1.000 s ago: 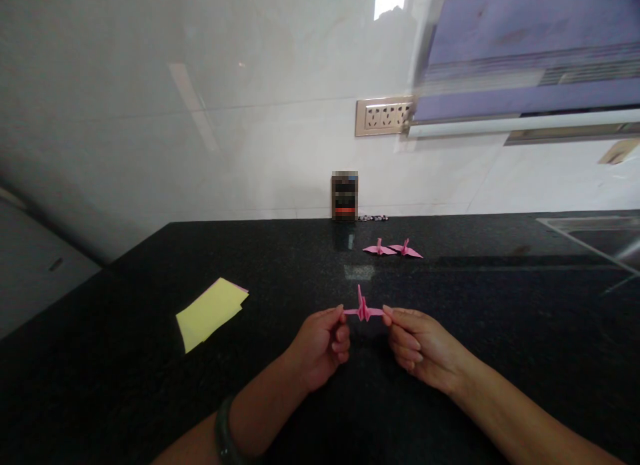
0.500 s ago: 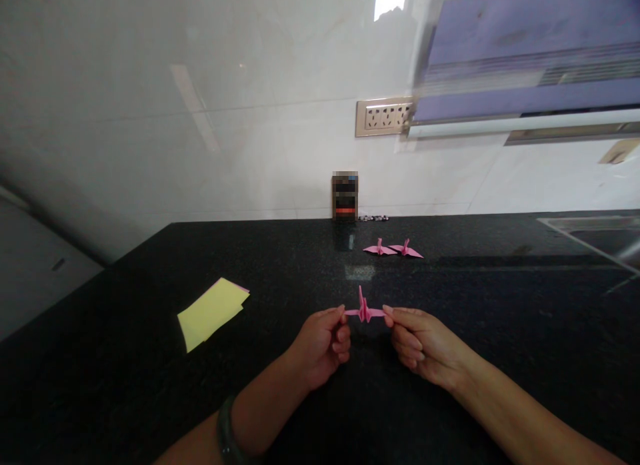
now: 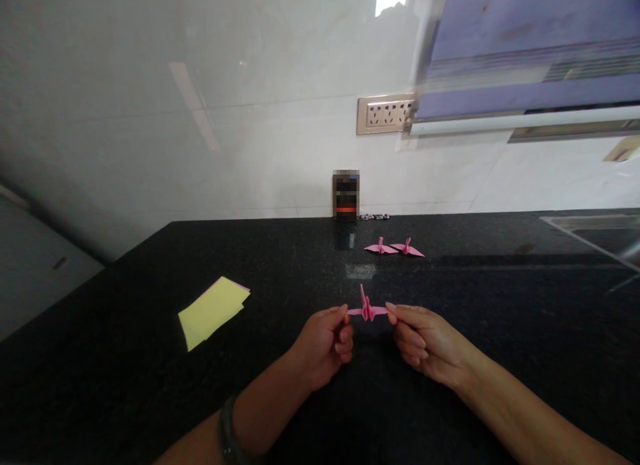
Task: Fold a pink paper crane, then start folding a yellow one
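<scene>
Between my two hands a pink origami crane [image 3: 368,310] is stretched out by its wings, with its pointed tips upward. My left hand [image 3: 326,345] pinches the left wing's end between thumb and forefinger, the other fingers curled. Likewise my right hand [image 3: 425,342] is closed in a pinch on the right wing's end. Farther back on the counter lie two more pink paper cranes, a left one [image 3: 381,248] and a right one [image 3: 408,248], their wings touching or nearly so. To the left of my hands is a small stack of yellow paper [image 3: 213,313], a pink edge showing beneath.
The black countertop [image 3: 280,265] runs back to a pale tiled wall [image 3: 250,158]. A dark, pixelated upright object [image 3: 346,197] stands against it, a beaded strand [image 3: 375,217] beside it. A sink [image 3: 607,235] lies at right. Wall sockets [image 3: 385,114] are above.
Almost nothing differs. The whole view has shifted very slightly, and both hands keep the same pinch on the crane's wings.
</scene>
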Available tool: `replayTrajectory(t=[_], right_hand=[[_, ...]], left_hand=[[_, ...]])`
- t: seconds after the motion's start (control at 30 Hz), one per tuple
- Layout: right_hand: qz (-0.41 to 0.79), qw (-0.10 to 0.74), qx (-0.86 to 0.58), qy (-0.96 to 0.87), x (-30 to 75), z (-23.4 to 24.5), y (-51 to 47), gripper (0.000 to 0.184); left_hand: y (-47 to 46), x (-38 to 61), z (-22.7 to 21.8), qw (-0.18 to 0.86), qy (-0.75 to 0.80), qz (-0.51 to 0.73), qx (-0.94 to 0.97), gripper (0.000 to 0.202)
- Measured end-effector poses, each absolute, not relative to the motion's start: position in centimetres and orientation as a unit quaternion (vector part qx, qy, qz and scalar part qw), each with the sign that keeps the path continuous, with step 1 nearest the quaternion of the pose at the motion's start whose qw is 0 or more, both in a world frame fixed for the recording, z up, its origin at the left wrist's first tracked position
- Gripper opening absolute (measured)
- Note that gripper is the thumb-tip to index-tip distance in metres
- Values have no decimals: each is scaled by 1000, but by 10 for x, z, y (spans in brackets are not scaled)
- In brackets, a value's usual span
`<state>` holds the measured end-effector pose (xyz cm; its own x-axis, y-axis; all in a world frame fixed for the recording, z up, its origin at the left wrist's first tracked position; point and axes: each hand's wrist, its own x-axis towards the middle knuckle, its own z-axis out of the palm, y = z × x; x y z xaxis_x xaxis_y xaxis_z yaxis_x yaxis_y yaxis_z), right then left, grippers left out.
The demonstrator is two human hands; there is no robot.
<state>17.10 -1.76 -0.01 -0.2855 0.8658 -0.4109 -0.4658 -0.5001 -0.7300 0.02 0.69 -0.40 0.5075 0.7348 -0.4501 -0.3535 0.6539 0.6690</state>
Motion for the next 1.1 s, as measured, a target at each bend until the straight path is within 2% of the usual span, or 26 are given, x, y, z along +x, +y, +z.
replayTrajectory(t=[0.6, 0.9, 1.1], right_hand=[[757, 434, -404, -274, 174, 2, -17, 22], [739, 437, -421, -293, 178, 4, -17, 24], [752, 450, -383, -292, 175, 5, -20, 27]], left_hand=[[6, -2, 1, 823, 372, 331, 272, 21], [5, -5, 1, 791, 367, 373, 317, 26], [3, -3, 4, 804, 339, 386, 298, 29]])
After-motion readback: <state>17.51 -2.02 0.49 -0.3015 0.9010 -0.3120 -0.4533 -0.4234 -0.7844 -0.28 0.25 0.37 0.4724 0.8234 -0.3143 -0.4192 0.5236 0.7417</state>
